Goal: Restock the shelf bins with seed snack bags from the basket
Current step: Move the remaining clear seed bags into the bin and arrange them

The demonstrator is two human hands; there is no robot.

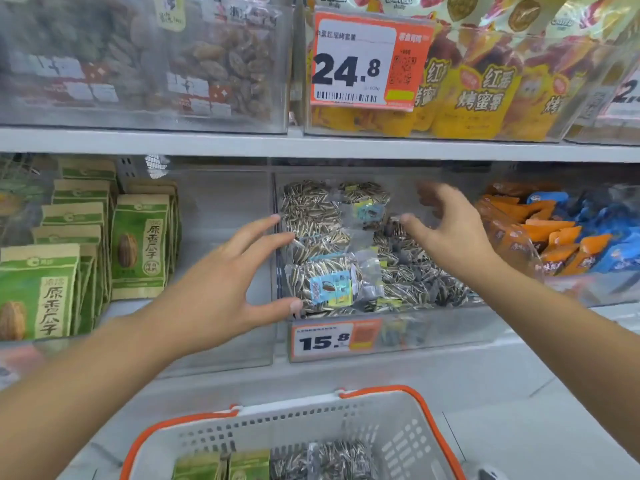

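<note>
At centre shelf, clear bin (398,327): sunflower-seed bags (329,282) piled loose, part-filled; left hand (221,289) spread wide at its left wall, right hand (450,230) loosely spread above the pile, neither holding anything; stocking step apparently between bags. Next move likely calls for reaching down to near basket (398,427), where seed bags (332,460) and green packs (221,465) remain; green pouches (138,244) left, orange and blue packets (561,233) right, upper shelf edge (311,143) limiting headroom
</note>
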